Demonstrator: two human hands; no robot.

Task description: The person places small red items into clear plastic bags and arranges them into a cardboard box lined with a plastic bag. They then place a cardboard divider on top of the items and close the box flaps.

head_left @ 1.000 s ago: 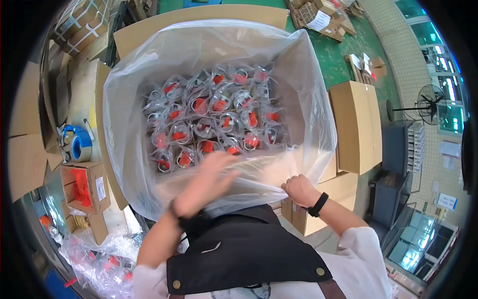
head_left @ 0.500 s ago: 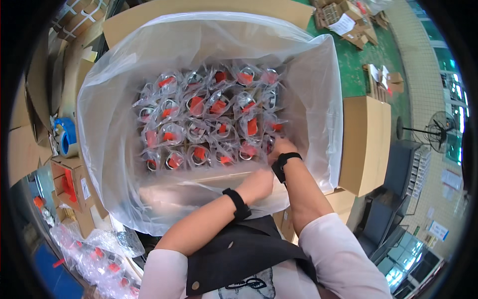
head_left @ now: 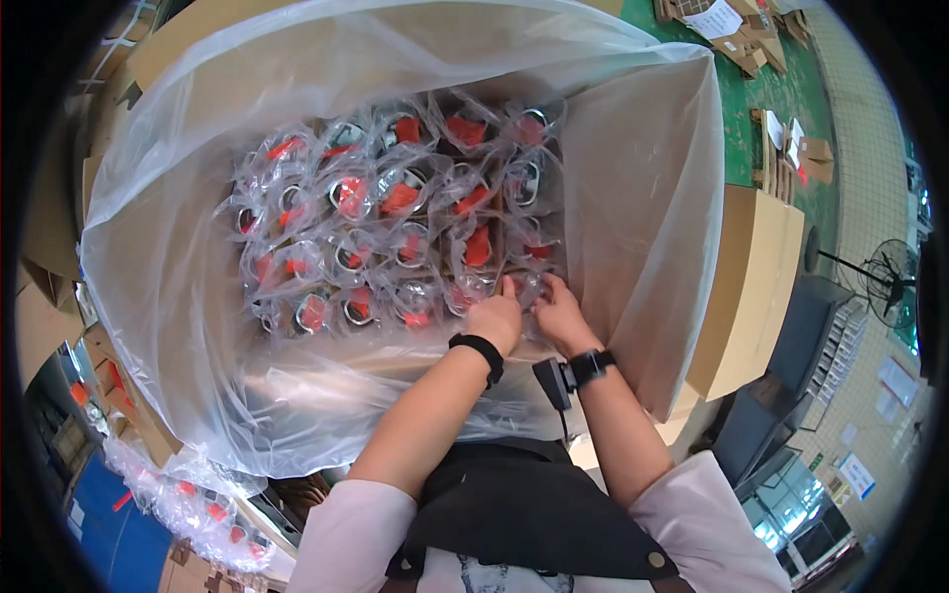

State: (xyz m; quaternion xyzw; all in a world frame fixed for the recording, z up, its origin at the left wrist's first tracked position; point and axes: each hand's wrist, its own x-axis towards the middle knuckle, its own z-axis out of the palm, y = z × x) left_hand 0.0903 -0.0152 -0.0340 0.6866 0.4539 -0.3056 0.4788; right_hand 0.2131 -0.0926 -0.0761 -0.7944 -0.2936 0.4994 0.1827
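Rows of metal ring-like parts in clear plastic bags, many with red pieces, such as the bagged part (head_left: 477,247), fill a carton lined with a large clear plastic liner (head_left: 638,198). At the near right corner of the rows, my left hand (head_left: 494,318) and my right hand (head_left: 561,314) come together over a clear plastic bag (head_left: 526,289). Both hands have curled fingers and appear to pinch its film from either side. What lies inside that bag is mostly hidden. Each wrist wears a black band.
A closed cardboard box (head_left: 751,287) stands right of the carton. More bagged parts (head_left: 203,514) with red pieces lie at the lower left. Farther right are a black fan (head_left: 880,277) and dark grey cabinets (head_left: 761,395). Cardboard pieces (head_left: 741,35) lie on the green floor.
My left hand has moved up from the carton's near edge to the corner bag. My right hand has shifted slightly nearer, beside it. The whole view has shifted, bringing the carton closer.
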